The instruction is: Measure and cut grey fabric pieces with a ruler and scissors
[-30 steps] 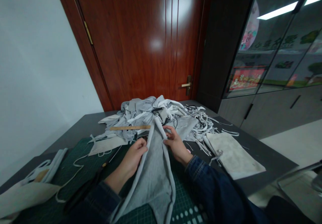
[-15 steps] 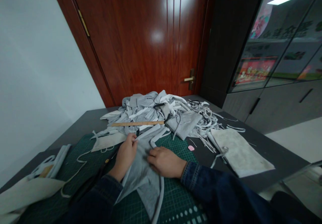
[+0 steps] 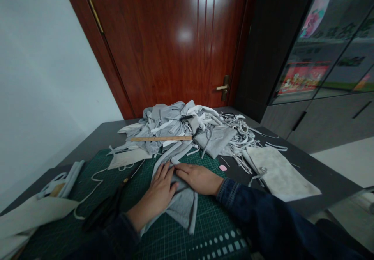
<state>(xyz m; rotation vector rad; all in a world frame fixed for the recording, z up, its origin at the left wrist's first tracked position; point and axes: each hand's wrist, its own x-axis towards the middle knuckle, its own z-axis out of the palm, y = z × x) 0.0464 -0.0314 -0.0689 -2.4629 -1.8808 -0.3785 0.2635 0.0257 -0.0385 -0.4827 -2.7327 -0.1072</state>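
Note:
A piece of grey knit fabric [image 3: 184, 209] with a folded edge strip lies on the green cutting mat [image 3: 216, 217]. My left hand [image 3: 157, 193] rests flat on it, fingers stretched out and thumb apart. Beside it, my right hand [image 3: 201, 178] lies palm down over the fabric, its fingertips nearly meeting the left fingers. Both hands press on the cloth without gripping it. Scissors [image 3: 125, 181] with black handles lie left of my left hand, partly shaded by the sleeve.
Behind the mat is a heap of grey and white fabric scraps [image 3: 166, 114] with a wooden ruler [image 3: 160, 138] across its front. A cream cloth [image 3: 283, 174] lies right, near a pink piece [image 3: 223, 168]. Rolled cloth [image 3: 71, 180] sits left. A wooden door [image 3: 163, 49] stands behind.
My left hand has let go of the fabric's edge and now lies flat on it. The right hand has moved slightly up and right. The lower fabric has shifted up and spread.

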